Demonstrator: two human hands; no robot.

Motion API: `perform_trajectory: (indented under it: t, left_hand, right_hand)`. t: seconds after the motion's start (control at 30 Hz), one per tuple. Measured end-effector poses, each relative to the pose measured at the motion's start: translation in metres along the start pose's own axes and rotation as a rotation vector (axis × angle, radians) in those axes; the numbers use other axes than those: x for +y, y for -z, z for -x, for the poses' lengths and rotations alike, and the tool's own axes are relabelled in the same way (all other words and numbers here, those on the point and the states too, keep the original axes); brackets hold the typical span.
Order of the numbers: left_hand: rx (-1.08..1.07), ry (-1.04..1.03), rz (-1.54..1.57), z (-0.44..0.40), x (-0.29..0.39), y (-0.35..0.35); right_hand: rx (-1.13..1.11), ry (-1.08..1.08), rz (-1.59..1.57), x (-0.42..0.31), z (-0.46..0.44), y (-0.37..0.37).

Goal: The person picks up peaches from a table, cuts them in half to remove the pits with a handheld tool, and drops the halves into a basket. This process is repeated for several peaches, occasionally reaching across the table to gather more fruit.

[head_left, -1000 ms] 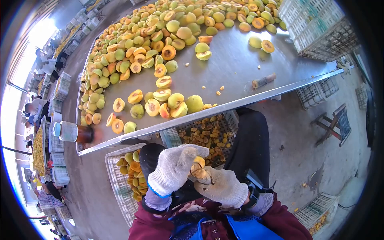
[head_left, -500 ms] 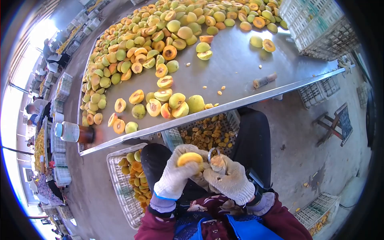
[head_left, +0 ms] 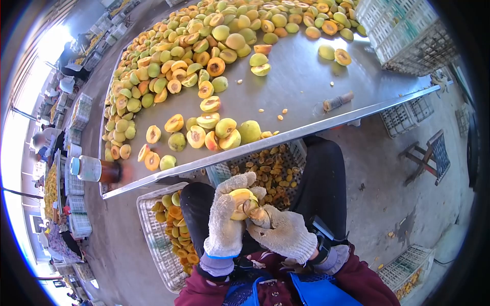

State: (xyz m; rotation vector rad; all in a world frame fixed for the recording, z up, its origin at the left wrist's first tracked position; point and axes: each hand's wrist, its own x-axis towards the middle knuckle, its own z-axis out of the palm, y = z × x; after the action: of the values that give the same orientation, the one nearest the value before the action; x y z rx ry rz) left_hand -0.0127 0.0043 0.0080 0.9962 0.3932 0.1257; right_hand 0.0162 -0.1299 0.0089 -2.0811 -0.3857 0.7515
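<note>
My left hand (head_left: 224,222), in a whitish knitted glove, is closed around a yellow peach half (head_left: 239,201), fingers curled behind it. My right hand (head_left: 286,234), also gloved, grips a pitting knife (head_left: 260,216) with a looped metal blade. The loop is against the cut side of the peach; how deep it sits I cannot make out. Below the hands, between my knees, a crate (head_left: 220,173) contains small brownish-orange pieces. Left of my leg, a white crate (head_left: 148,229) holds peach halves with hollowed centres.
A metal table (head_left: 301,76) carries a large heap of peach halves (head_left: 178,61), with a stub-like tool (head_left: 338,102) near its edge. A bottle (head_left: 92,169) stands at the left corner, stacked crates (head_left: 413,41) at the right. A folding stool (head_left: 431,155) is on the floor. Other people work far left.
The pitting knife has moved left from beside the peach half onto it. My left hand has turned upright, with its fingers extended further up around the fruit.
</note>
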Motion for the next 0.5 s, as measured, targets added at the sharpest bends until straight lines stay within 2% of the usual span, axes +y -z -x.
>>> perform_trajectory:
  t: [0.13, 0.27, 0.37, 0.4, 0.47, 0.5]
  left_hand:
    - [-0.027, -0.056, 0.038, 0.004, -0.003, -0.001]
    - [-0.065, -0.26, -0.085, 0.011, -0.012, -0.004]
    - [-0.116, -0.409, -0.218, 0.013, -0.018, -0.003]
    - [-0.148, -0.491, -0.31, 0.013, -0.02, -0.003]
    - [-0.161, -0.498, -0.307, 0.008, -0.016, -0.001]
    - [-0.166, -0.535, -0.461, 0.004, -0.013, 0.001]
  right_hand:
    - [0.002, -0.023, -0.009, -0.003, 0.001, 0.0]
    - [-0.065, -0.045, -0.079, -0.008, 0.006, 0.005]
    - [-0.069, 0.025, -0.169, 0.006, 0.008, 0.001]
    - [-0.101, 0.088, -0.275, 0.012, 0.007, -0.001]
    - [-0.125, 0.149, -0.382, 0.016, 0.007, 0.003]
    - [-0.319, -0.017, -0.58, 0.014, 0.004, 0.01]
